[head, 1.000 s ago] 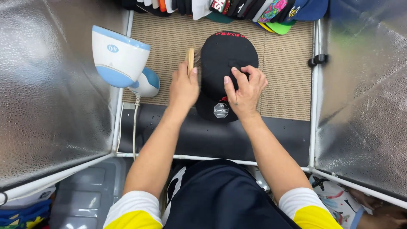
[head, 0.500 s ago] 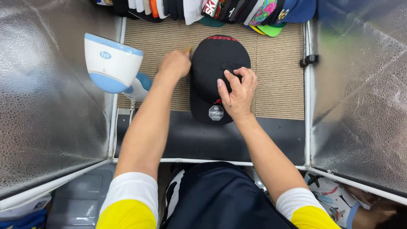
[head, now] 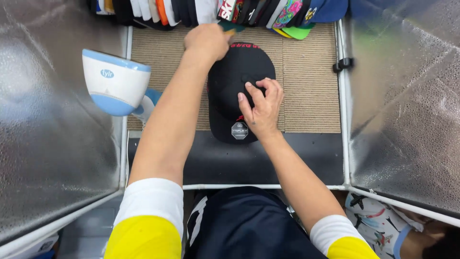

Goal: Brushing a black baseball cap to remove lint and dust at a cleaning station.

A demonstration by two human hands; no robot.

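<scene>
A black cap with red lettering on its far edge and a silver sticker on its brim lies on a beige ribbed mat. My right hand presses down on the cap's crown with its fingers curled over the top button. My left hand is stretched to the far edge of the cap, just under a row of caps. It is closed around a small wooden tool, of which only the tan tip shows.
A row of several colourful caps lines the far edge. A white and blue handheld appliance stands at the left with its cord. Silver reflective panels wall both sides. A black clip grips the right frame. A dark strip fronts the mat.
My left hand has moved from beside the cap up to its far edge, near the row of caps. My right hand has stayed on the crown.
</scene>
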